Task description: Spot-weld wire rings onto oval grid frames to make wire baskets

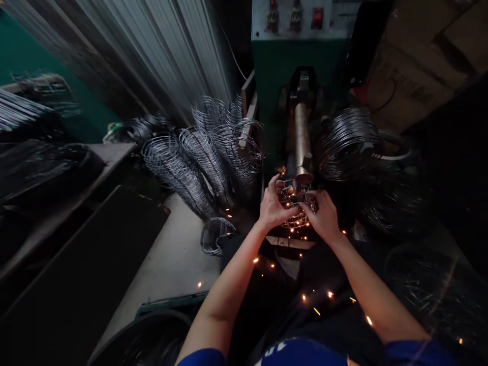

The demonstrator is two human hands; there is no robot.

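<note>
Between my two hands is a small round wire basket [296, 219], held under the cylindrical metal arm [302, 137] of a green machine [270, 66]. My left hand [273, 204] grips the basket's left side, thumb pointing inward. On the right side my right hand [322, 211] closes on it, its thumb near the left one. Orange sparks fly from the basket down over my forearms and lap. The exact contact between the machine's tip and the wire is partly hidden by fingers and glare.
Tall stacks of nested wire baskets [179, 173] lean left of the machine. Wire rings [348, 142] hang on its right. A red switch [317, 18] sits on the panel beside a dark phone-like slab [368, 40]. A dark board [87, 269] lies lower left; cardboard boxes [419, 66] stand upper right.
</note>
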